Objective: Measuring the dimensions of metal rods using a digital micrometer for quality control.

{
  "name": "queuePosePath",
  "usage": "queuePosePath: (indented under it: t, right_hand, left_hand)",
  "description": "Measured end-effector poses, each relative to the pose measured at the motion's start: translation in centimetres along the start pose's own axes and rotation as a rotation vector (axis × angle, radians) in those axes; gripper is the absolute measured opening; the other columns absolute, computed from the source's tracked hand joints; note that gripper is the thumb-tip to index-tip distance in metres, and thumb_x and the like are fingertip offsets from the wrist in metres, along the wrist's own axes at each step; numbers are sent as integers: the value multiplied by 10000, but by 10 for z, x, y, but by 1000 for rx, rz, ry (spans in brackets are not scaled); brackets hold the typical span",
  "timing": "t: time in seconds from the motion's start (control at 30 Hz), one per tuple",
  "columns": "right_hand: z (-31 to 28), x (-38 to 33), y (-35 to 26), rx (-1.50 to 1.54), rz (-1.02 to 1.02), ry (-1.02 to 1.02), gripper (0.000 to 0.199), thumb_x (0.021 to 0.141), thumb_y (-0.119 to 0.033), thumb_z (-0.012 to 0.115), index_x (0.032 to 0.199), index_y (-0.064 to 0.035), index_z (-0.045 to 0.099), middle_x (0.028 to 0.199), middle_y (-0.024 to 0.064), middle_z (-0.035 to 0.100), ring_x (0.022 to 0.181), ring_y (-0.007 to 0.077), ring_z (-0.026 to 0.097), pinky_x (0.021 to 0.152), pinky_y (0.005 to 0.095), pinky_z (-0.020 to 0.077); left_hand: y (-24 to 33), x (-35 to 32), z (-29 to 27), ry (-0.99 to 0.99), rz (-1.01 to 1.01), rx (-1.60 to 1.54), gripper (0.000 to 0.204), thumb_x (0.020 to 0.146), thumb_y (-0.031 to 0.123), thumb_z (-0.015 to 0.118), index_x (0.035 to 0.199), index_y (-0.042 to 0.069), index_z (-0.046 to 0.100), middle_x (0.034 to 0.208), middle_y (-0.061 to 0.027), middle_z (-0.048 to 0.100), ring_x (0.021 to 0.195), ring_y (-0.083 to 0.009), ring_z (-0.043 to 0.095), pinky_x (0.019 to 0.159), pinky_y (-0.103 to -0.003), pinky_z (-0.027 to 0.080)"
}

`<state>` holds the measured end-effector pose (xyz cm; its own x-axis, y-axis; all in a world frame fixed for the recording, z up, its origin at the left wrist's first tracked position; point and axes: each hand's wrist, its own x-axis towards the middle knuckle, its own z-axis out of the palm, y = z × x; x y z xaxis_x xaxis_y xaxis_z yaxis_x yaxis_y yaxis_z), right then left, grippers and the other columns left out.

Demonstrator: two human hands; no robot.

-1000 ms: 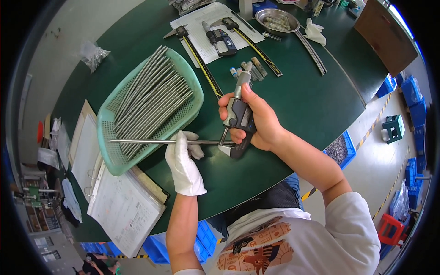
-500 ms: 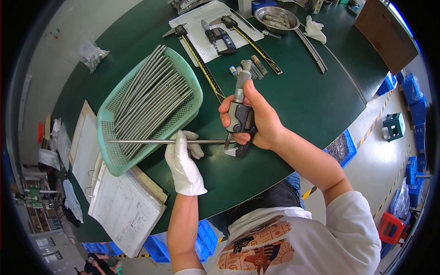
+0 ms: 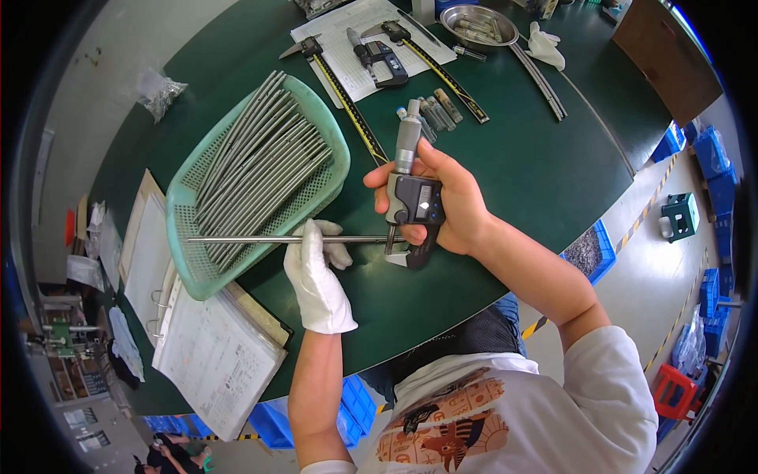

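Note:
My left hand (image 3: 320, 280), in a white glove, pinches a thin steel rod (image 3: 268, 239) that lies level across the near end of the green basket (image 3: 180, 261). In my bare right hand (image 3: 458, 201) is a digital micrometer (image 3: 408, 189), its thimble pointing away from me and its frame toward me. The rod's right end reaches the micrometer's measuring gap; whether both faces touch it I cannot tell. My right thumb rests beside the thimble, with the fingers round the body. Many similar steel rods (image 3: 260, 174) fill the basket.
Two calipers (image 3: 347, 99) (image 3: 438, 71) and another micrometer (image 3: 379, 59) lie at the back, partly on paper sheets (image 3: 339, 28). Small vials (image 3: 446, 105) stand nearby, behind my right hand. Further right are a metal bowl (image 3: 450, 17), loose rods (image 3: 541, 79) and a glove (image 3: 546, 47). An open binder (image 3: 213, 363) lies left.
My right thumb has slid down off the upper thimble. The micrometer has turned a little, so its display shows more fully. The rod stays in my left hand, slightly higher in view.

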<state>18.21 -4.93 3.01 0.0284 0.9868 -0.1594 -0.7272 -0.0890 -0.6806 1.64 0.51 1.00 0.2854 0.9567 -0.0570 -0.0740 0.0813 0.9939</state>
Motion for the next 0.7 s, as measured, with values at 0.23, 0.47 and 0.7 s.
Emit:
queuePosePath:
  t: [0.23,0.47,0.7]
  right_hand:
    - [-1,0,0,-77,-21,84,566,858,-508,343,912,15,552,683,86,571,371,115,441,366,221,368]
    - [-6,0,-2,54,12,-86,460,768,-335,433,1035,35,493,867,139,562,514,177,527,509,264,451]
    - [-2,-1,3,18,-3,-137,655,568,-78,447,1203,50,346,1073,167,473,736,244,540,723,360,452]
  left_hand:
    - [0,0,0,-4,-32,-9,364,874,348,451,762,13,539,508,-10,433,470,-75,399,470,-204,289]
    - [-1,-1,1,7,8,6,364,874,343,449,765,8,541,510,-11,433,471,-77,399,469,-206,287]
    - [-1,0,0,-8,15,-6,361,878,333,447,765,3,537,509,-12,434,465,-77,395,464,-207,286]
